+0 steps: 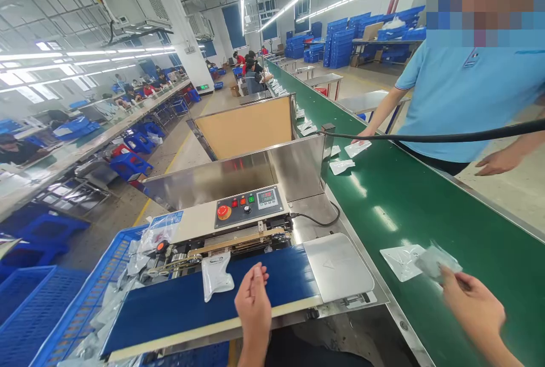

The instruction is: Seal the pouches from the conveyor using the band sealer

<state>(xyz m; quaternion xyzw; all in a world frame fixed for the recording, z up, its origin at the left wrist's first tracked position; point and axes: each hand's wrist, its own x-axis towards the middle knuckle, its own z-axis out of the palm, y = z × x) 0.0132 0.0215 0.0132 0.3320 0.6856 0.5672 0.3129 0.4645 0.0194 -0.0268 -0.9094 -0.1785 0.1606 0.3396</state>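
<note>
My right hand [474,307], over the green conveyor belt [426,202], pinches a small translucent plastic pouch [437,261], slightly blurred. Partly beneath it, another white pouch [400,262] lies flat on the green belt. My left hand [254,302] hovers above the front of the sealing machine's blue belt [170,310]; its fingers are curled together with nothing visible in them. To its left, a white pouch [217,277] hangs from the sealing band [242,242], its lower part resting on the blue belt.
A blue basket [68,304] full of pouches stands at the machine's left end. The control panel [249,206] faces me. Across the green belt, a person in a blue shirt [481,89] touches a pouch [357,148]. A black cable [447,137] crosses above the belt.
</note>
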